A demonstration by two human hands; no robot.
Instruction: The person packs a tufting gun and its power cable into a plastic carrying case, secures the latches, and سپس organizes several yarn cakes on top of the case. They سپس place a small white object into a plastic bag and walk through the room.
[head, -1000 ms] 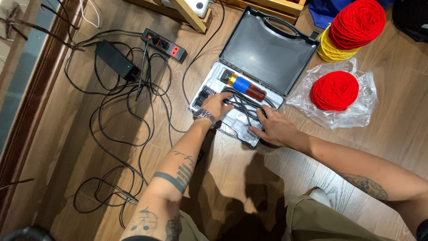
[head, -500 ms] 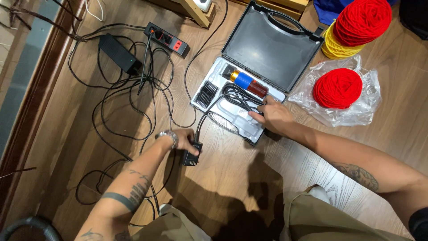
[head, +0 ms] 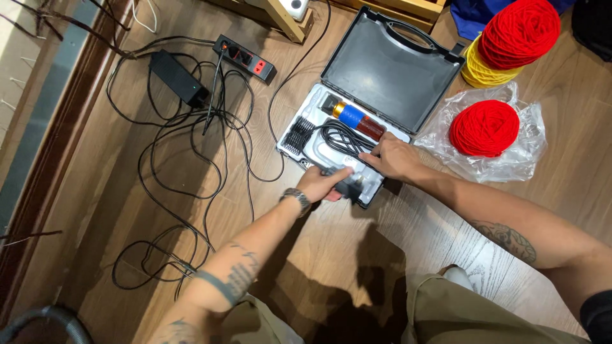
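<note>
Both hands at case: left hand closed on rigid plug; right hand presses springy cord flat, gripping nothing.

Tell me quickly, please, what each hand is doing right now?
Left hand: closed on a black plug at the case's front edge.
Right hand: resting on the coiled cable.

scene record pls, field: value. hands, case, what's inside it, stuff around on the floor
left hand: at the near edge of the case, closed on a black plug
right hand: resting on the case tray, fingers at the coiled black cord
case: black plastic, lid open, on the wooden floor
in tray: blue, gold and red clipper, black combs
right of case: red yarn ball on a clear bag, red and yellow yarn cones behind
left of case: power strip, black adapter, tangled cables
</note>
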